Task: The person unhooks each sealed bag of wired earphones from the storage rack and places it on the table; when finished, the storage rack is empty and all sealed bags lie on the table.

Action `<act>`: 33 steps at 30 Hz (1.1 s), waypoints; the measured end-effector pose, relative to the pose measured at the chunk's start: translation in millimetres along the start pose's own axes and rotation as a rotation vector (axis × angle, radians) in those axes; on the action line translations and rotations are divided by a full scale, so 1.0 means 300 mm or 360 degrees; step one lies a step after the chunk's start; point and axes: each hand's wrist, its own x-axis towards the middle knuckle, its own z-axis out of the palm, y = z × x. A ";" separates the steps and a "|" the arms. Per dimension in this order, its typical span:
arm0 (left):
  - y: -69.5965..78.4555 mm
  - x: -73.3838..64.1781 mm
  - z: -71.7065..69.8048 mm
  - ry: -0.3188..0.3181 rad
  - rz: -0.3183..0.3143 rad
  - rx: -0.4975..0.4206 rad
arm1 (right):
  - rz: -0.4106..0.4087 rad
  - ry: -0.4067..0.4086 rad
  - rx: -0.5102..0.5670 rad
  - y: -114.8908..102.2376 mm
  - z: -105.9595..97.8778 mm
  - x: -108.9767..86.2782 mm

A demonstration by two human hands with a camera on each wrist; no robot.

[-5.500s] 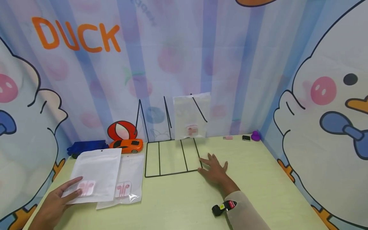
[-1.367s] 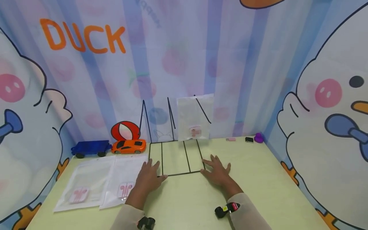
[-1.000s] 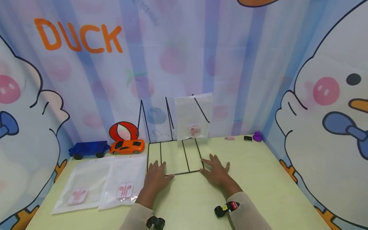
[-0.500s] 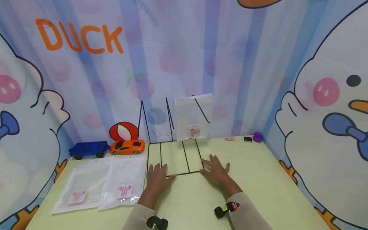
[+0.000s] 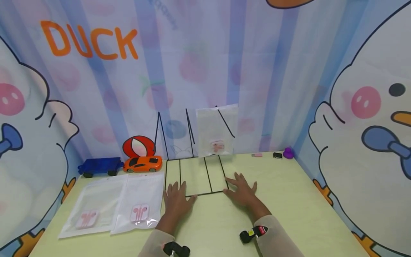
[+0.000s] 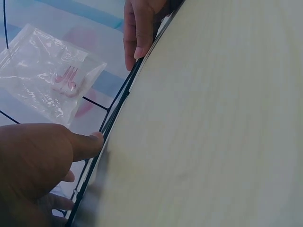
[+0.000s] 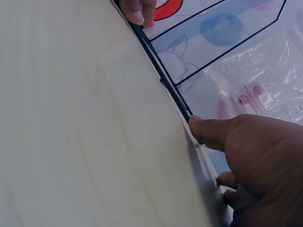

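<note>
A black wire rack lies on the table, its prongs standing up at the back. My left hand rests at its front left corner, fingers spread, thumb touching the front wire. At the front right corner is my right hand, fingers spread over the side wire and thumb against the front wire. A clear-fronted pouch with pink earphones in a square case hangs on the right prong. Two similar pouches, a left one and a right one, lie flat and overlapping left of the rack.
Behind the flat pouches stand a blue toy wagon and an orange toy car. Along the back right lie a small pink item, a small black item and a purple toy. A printed curtain closes the back and sides.
My left hand has laid the left pouch down beside the other one, let go, and moved right to the rack's front left corner. My right hand has stayed at the right corner.
</note>
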 end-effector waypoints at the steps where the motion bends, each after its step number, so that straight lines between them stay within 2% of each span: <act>1: 0.000 -0.002 0.003 0.0008 0.0001 -0.0001 | -0.0001 -0.0001 0.0002 0.000 0.000 0.000; 9: -0.004 0.004 0.032 0.0037 -0.0030 0.0019 | 0.0010 -0.0001 -0.0008 0.003 -0.003 0.002; 17: 0.005 -0.009 0.028 0.0076 -0.0019 -0.0043 | 0.0019 -0.0003 -0.0038 -0.001 -0.008 0.007; 22: 0.003 -0.008 0.035 0.0052 -0.0038 -0.0053 | 0.0029 -0.0016 -0.0031 -0.005 -0.015 0.007; 30: -0.007 -0.008 0.044 0.0071 -0.0049 -0.0077 | 0.0048 -0.0023 0.0100 -0.022 -0.049 0.013; 33: -0.009 -0.007 0.045 0.0036 -0.0084 -0.0089 | 0.0028 -0.0017 0.0159 -0.024 -0.067 0.028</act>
